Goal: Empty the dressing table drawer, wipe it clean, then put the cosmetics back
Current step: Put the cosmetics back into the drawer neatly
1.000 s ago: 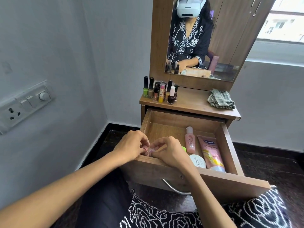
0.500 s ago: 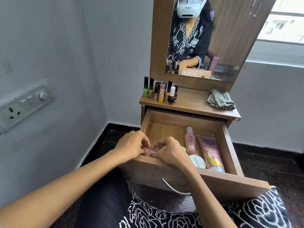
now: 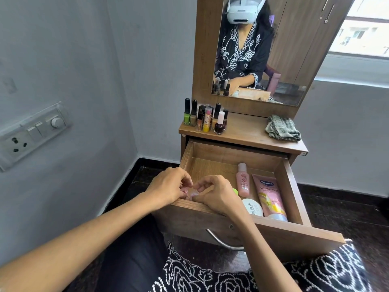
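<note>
Grey walls stood around the open drawer. My left hand and right hand both pinched something tiny and pale at its front. I thought a soft, steady lift was best.

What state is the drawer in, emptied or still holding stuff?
Still holding stuff. The open drawer contains a pink bottle, a pink tube and a white jar along its right side.

Head-worn wide-angle view | looks forward and down, close over the open drawer at lower centre | dressing table mirror at upper centre faces the camera | grey wall fills frame left
</note>
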The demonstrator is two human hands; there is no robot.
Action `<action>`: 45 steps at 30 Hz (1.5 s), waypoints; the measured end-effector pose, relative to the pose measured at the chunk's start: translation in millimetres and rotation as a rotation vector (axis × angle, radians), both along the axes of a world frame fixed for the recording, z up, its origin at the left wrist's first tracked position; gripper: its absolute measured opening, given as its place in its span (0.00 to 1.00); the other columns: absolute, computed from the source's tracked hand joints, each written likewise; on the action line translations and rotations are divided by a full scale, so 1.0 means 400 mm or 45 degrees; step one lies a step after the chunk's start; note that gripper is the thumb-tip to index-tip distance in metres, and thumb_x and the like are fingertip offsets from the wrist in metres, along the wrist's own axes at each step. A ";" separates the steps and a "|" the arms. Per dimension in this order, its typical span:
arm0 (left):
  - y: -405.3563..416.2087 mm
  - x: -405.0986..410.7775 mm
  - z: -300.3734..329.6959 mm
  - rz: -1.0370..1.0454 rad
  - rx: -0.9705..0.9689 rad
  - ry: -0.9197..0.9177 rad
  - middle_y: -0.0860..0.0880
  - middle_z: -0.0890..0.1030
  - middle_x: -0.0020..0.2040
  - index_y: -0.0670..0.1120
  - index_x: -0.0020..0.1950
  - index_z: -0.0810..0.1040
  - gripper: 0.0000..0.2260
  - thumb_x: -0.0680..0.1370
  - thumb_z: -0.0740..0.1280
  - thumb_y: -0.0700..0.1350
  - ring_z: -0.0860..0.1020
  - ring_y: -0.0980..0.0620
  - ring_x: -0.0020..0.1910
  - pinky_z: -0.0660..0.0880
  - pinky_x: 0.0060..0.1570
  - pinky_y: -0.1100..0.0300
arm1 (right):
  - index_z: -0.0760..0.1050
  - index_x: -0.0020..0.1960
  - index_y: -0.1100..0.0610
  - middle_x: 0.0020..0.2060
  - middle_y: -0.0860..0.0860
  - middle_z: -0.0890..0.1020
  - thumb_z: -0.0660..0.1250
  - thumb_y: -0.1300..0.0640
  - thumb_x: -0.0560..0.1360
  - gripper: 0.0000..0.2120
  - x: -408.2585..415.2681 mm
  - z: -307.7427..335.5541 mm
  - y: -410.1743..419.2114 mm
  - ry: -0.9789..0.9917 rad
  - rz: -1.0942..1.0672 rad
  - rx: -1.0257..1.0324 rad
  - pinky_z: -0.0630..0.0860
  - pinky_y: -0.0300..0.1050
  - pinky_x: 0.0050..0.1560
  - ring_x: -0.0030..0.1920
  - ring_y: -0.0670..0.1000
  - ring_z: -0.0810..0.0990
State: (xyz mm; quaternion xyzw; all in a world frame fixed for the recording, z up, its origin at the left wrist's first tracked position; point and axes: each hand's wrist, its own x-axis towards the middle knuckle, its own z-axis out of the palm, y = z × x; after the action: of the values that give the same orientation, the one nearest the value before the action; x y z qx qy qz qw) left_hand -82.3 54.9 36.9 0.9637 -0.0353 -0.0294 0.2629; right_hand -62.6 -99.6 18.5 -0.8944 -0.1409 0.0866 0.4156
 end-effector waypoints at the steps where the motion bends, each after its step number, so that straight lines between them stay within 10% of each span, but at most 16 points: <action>1: 0.000 0.000 -0.001 -0.002 0.000 -0.004 0.55 0.83 0.46 0.52 0.49 0.82 0.11 0.69 0.75 0.41 0.80 0.57 0.47 0.77 0.51 0.57 | 0.80 0.41 0.48 0.34 0.42 0.78 0.79 0.53 0.63 0.09 0.000 -0.002 0.000 -0.011 -0.006 -0.001 0.67 0.22 0.30 0.33 0.38 0.74; 22: 0.012 -0.019 -0.011 -0.116 0.023 -0.328 0.56 0.80 0.49 0.52 0.49 0.80 0.07 0.72 0.71 0.45 0.78 0.56 0.48 0.69 0.43 0.66 | 0.80 0.40 0.48 0.35 0.43 0.80 0.76 0.44 0.65 0.10 -0.037 0.031 -0.017 -0.239 -0.063 0.140 0.72 0.28 0.33 0.35 0.39 0.78; 34: 0.049 0.103 0.174 0.151 -0.211 -0.718 0.51 0.78 0.56 0.47 0.59 0.77 0.13 0.75 0.67 0.48 0.75 0.53 0.56 0.67 0.54 0.62 | 0.80 0.53 0.57 0.47 0.50 0.83 0.68 0.63 0.74 0.08 0.094 0.195 0.059 -0.687 -0.151 0.380 0.74 0.27 0.43 0.44 0.42 0.80; 40: 0.042 0.290 0.240 0.243 -0.093 -0.628 0.47 0.59 0.75 0.47 0.74 0.58 0.24 0.79 0.61 0.40 0.62 0.48 0.72 0.63 0.67 0.53 | 0.71 0.66 0.61 0.59 0.58 0.79 0.61 0.62 0.78 0.16 0.262 0.325 0.148 -0.940 -0.262 -0.228 0.69 0.51 0.60 0.63 0.60 0.74; 45: 0.057 0.387 0.211 0.177 0.095 -0.372 0.45 0.60 0.75 0.48 0.75 0.57 0.26 0.78 0.61 0.39 0.61 0.45 0.72 0.65 0.66 0.49 | 0.68 0.68 0.55 0.65 0.56 0.76 0.58 0.60 0.78 0.18 0.353 0.336 0.192 -0.869 -0.148 -0.935 0.38 0.55 0.74 0.76 0.54 0.53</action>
State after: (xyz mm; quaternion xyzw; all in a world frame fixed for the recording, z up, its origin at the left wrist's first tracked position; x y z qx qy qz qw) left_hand 72.5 77.6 121.2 0.9669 -0.0051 0.1281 0.2205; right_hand 78.5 -22.6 152.9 -0.9652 -0.1791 -0.1902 0.0080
